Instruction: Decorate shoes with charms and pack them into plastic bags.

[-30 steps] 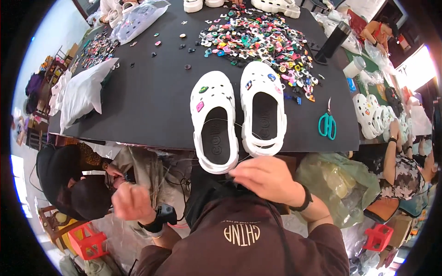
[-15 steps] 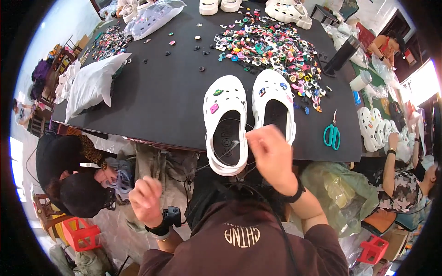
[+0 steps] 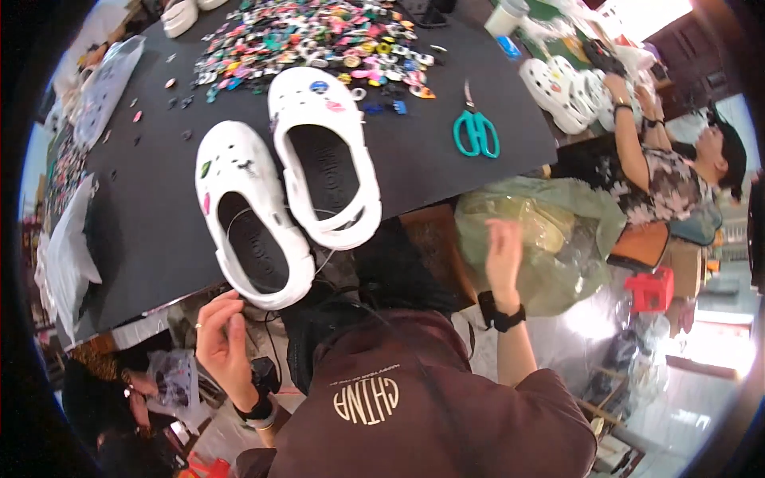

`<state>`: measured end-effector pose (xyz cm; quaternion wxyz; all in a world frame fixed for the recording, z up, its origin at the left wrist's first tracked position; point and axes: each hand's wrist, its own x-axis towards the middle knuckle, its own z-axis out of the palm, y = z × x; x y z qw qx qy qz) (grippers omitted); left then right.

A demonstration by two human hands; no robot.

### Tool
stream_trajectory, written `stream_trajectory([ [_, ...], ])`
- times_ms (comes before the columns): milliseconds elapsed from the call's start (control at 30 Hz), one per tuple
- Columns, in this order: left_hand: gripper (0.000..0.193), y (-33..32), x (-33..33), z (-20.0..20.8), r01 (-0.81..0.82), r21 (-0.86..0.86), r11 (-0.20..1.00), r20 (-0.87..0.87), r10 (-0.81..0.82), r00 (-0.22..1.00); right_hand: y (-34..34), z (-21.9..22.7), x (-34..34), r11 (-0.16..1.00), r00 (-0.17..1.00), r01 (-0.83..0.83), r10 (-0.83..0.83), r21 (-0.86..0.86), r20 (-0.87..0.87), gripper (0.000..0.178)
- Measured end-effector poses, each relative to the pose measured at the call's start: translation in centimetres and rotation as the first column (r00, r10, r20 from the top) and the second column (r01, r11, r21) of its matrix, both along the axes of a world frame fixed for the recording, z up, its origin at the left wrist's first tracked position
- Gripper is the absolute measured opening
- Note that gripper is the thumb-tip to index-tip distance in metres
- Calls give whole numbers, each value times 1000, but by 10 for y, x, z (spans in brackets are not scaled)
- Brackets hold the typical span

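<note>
Two white clogs stand side by side near the table's front edge, toes away from me. The left clog bears a green and a pink charm. On the right clog are a round blue charm and a pink one. A thin clear strand loops between their heels. My left hand is just below the left clog's heel, fingers stretched out; I cannot tell if they touch it. Off the table at the right, my right hand is raised above a green plastic bag, fingers loosely extended and slightly blurred, holding nothing visible.
Many colourful shoe charms are heaped beyond the clogs on the black table. Teal-handled scissors lie at the right. More white clogs are near a co-worker. A white package lies at the left.
My view has turned right. My right hand has left the clogs and swung out to the right over the bag; my left hand has come up close to the left clog's heel.
</note>
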<state>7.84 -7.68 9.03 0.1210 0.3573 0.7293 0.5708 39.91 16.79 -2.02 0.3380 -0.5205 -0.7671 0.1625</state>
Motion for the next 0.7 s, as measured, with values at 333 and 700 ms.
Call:
stream_trajectory([
  [333,10,11,1,8,-80,-118,990,-160,61,985,-34,-208,67,757,796,-137,468,-638,384,45],
  [700,25,14,1,-4,-255,-27,967,-78,252,965,-17,-144,36,826,754,3,369,-564,543,45],
])
